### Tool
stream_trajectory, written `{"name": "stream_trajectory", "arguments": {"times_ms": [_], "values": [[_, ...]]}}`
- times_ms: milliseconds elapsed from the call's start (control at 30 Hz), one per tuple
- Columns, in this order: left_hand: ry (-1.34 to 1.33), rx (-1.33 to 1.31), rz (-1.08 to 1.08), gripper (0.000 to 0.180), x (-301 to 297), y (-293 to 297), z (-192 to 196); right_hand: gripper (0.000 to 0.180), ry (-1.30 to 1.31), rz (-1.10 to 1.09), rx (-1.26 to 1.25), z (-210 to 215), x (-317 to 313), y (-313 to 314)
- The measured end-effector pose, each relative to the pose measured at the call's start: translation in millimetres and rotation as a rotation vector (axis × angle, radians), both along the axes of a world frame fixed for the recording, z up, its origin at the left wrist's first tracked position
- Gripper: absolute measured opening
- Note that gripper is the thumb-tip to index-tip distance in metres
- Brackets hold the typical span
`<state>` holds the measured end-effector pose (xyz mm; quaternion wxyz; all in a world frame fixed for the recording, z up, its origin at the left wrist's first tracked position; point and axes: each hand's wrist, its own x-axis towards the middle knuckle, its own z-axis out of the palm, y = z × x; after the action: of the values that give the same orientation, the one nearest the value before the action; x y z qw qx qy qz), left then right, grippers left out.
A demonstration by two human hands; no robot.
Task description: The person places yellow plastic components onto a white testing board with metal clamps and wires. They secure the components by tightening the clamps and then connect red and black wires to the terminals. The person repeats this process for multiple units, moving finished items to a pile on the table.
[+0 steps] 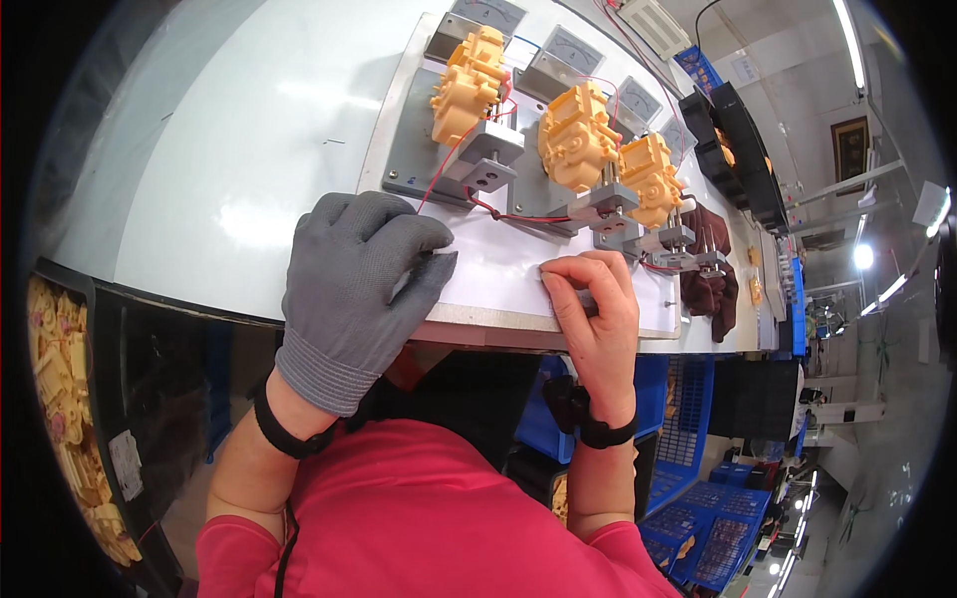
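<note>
A thin white sheet (498, 274) on the board's (469, 317) near edge is pinched by the bare right hand (595, 309) and pressed flat by the gloved left hand (354, 289) — light, floppy, easily creased; best held at its edge.

The left hand (351, 289) wears a plain grey knit glove, with a black band at the wrist; the right hand (595, 311) is bare, also with a black wristband (603, 431). Near, the shirt (429, 518) is solid pinkish red. The table top (229, 169) is pale grey-white. Far, three gear housings (576, 135) are orange-yellow, sitting on grey metal brackets (493, 159) with thin red wires (498, 211). A dark maroon cloth (706, 269) lies at the right. Blue crates (698, 498) stand below right, and a black bin (70, 399) at the left holds yellow parts
</note>
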<state>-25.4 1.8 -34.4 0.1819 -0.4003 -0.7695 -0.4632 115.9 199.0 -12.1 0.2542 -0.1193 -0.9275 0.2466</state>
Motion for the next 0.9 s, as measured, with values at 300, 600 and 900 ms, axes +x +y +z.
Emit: {"name": "stream_trajectory", "arguments": {"times_ms": [300, 600, 900], "values": [[-0.044, -0.001, 0.034, 0.012, 3.4, 0.3, 2.7, 0.010, 0.026, 0.034, 0.071, -1.1, -0.7, 1.7], [-0.080, -0.021, 0.044, 0.012, 5.4, -2.7, 0.6, 0.012, 0.041, 0.014, 0.014, -3.2, 0.1, -0.3], [-0.015, -0.065, 0.011, 0.012, 4.4, -5.7, 1.9, 0.012, 0.047, 0.019, 0.050, -4.3, -0.1, 1.5]]}}
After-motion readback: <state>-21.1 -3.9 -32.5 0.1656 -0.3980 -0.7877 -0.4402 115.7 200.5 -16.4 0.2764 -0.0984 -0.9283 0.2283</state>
